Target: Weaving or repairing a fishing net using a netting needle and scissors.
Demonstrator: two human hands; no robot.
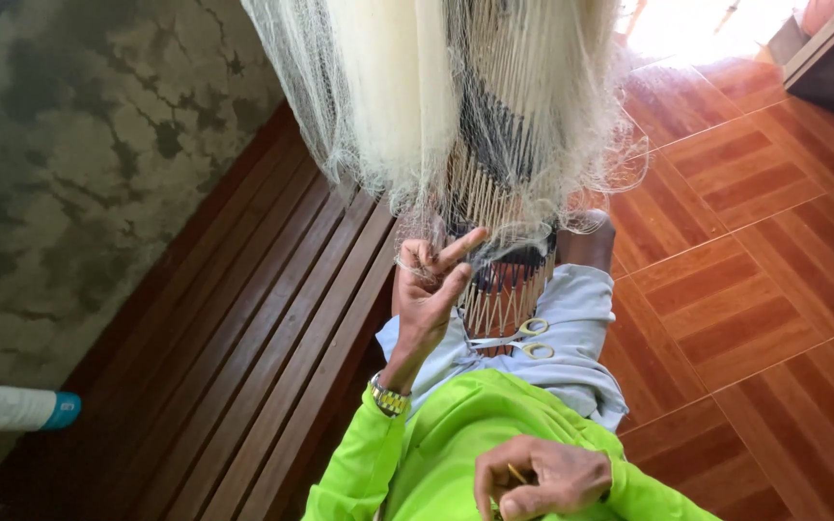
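From the head view, we see our left hand raised under the hanging pale fishing net, its fingers half open, pinching a loop of fine mesh between thumb and forefinger. Our right hand sits low by the green sleeve, fingers curled closed around a small yellowish tool, likely a netting needle, mostly hidden. The net drapes down over our knees, just above the scissors lying in our lap. We judge it best to keep the pinched mesh taut and even, so the strands stay separate and the scissors don't snag the loose edge.
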